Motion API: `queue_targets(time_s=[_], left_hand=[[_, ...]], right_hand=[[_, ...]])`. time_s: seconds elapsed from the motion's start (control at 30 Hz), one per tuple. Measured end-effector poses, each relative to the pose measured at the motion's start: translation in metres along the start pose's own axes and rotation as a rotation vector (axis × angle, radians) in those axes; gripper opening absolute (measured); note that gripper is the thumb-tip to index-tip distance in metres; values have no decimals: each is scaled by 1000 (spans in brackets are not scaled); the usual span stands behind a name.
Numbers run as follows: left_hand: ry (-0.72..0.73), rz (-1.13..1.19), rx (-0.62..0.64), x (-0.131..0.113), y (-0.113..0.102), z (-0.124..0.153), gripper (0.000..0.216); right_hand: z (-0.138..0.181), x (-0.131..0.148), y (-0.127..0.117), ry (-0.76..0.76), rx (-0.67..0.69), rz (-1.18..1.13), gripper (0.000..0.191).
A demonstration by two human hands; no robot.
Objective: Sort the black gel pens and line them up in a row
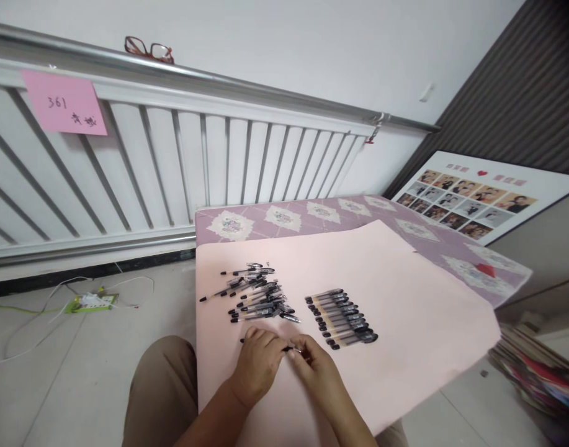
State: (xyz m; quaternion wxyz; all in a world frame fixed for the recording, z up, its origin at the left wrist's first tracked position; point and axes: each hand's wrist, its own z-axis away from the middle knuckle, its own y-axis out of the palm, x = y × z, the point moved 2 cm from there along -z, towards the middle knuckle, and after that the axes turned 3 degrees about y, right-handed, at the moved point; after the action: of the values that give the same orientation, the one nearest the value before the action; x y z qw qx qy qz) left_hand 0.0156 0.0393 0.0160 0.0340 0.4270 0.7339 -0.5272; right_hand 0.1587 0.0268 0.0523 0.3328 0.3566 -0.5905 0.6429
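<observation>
My left hand (262, 359) is closed around a pen (286, 349), whose dark ends show on either side of the fingers. The fingertips of my right hand (314, 365) pinch a small shiny pen part at the pen's right end; its exact kind is mostly hidden. Just beyond my left hand lies a loose heap of black and clear pens (259, 298), with small silvery pieces among them. Right of my hands, several pens form a neat slanting row (340, 316), side by side with black ends.
A pale pink sheet (405, 310) covers most of the table, over a purple patterned cloth (303, 214). Behind stands a white radiator (265, 155) with glasses (149, 49) on its pipe. On the floor at left is a power strip (93, 302) with cables. A photo board (479, 192) leans at right.
</observation>
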Motion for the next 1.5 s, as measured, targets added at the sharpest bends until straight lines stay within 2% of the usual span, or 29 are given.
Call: queue_targets(time_s=[0.07,0.23,0.43,0.6,0.8,1.0,1.23,1.37,1.5], left_hand=[[1,-7,4,0,0,0,11],[2,-32,37,-1,0,0,8],[-20,19,3,1,1,0,12],[-21,17,-4,1,0,-1,12],[-24,7,8,1,0,-1,13],[-12,4,24,1,1,0,14],[-42,0,32,0,-1,1,9],[-112,-18,11,-1,-5,-1,21],[-129,-58,66,-3,-5,-3,18]], right_hand=[[-1,0,1,14,-6,5,15],[-1,0,-1,21,-23,107,31],[-1,-5,-2,18,-38,1,16],[-2,-10,1,12,-67,116,31],[0,-7,2,-15,-20,76,22],[0,-10,4,21,-44,163,34],[-2,-11,4,30,-46,15,24],[-4,-15,-6,67,-86,-30,25],[-4,-19,-16,95,-90,-42,27]])
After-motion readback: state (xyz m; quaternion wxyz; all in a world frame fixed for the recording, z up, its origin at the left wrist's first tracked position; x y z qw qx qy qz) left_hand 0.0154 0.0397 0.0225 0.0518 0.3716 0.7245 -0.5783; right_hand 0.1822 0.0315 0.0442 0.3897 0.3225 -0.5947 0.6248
